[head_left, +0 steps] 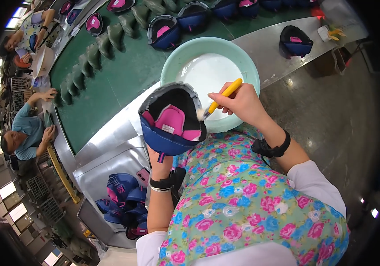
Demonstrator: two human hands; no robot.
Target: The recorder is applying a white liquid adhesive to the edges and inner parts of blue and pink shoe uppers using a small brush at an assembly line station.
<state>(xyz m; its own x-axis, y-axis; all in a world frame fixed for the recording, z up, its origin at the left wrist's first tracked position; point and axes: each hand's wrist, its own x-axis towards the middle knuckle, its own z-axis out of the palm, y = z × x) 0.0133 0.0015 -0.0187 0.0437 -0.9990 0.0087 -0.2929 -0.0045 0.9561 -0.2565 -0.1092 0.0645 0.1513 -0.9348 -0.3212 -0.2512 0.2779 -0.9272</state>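
Note:
My left hand (159, 160) grips a navy blue shoe upper (162, 140) from below, its open underside turned up. Pink lining and a small white label show inside, and the rim is grey and black. In my right hand (244, 103) is a brush (229, 91) with a yellow handle, its pale bristles touching the upper's right rim. Behind both stands a light green basin (168, 66) with white liquid (212, 66) in it. The fingers of my left hand are mostly hidden by the upper.
A green conveyor belt (114, 95) carries a row of dark green shoe lasts (104, 45) and several uppers (192, 17). Another upper (295, 42) sits on the metal ledge at right. More uppers (123, 195) fill a metal bin at lower left. Two people (28, 126) work across the belt.

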